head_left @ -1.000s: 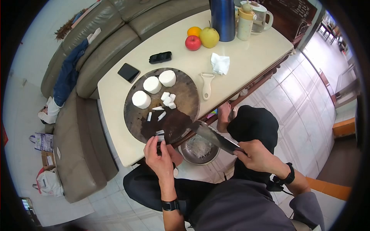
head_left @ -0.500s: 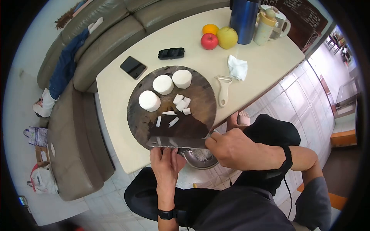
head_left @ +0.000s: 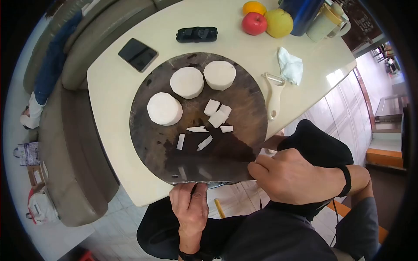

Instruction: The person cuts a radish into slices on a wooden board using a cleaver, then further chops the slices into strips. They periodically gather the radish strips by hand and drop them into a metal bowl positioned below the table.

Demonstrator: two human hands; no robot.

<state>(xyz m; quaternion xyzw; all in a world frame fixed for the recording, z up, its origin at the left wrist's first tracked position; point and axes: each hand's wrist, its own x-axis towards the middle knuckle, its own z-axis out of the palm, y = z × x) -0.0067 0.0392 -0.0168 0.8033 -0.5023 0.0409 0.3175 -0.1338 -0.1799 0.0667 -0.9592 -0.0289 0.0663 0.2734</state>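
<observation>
A round dark cutting board [head_left: 244,108] lies on the cream table [head_left: 109,95]. On it stand three thick white radish rounds [head_left: 164,108] [head_left: 187,82] [head_left: 220,75], with small white cut pieces [head_left: 217,115] and slivers [head_left: 198,129] nearer me. My right hand [head_left: 291,176] grips a cleaver [head_left: 213,167], its broad blade lying across the board's near edge. My left hand [head_left: 191,206] sits just below that blade at the table edge. Its fingertips reach up behind the blade and are hidden.
A white peeler [head_left: 273,93] and a crumpled cloth [head_left: 291,67] lie right of the board. A phone [head_left: 138,54], a black case [head_left: 197,34], a red apple [head_left: 254,23], other fruit and a blue flask [head_left: 302,15] stand further back. A brown sofa [head_left: 74,143] is at the left.
My right hand swung the cleaver from the right, off the table, to lie across the board's near edge over my left fingers. My head moved closer to the board.
</observation>
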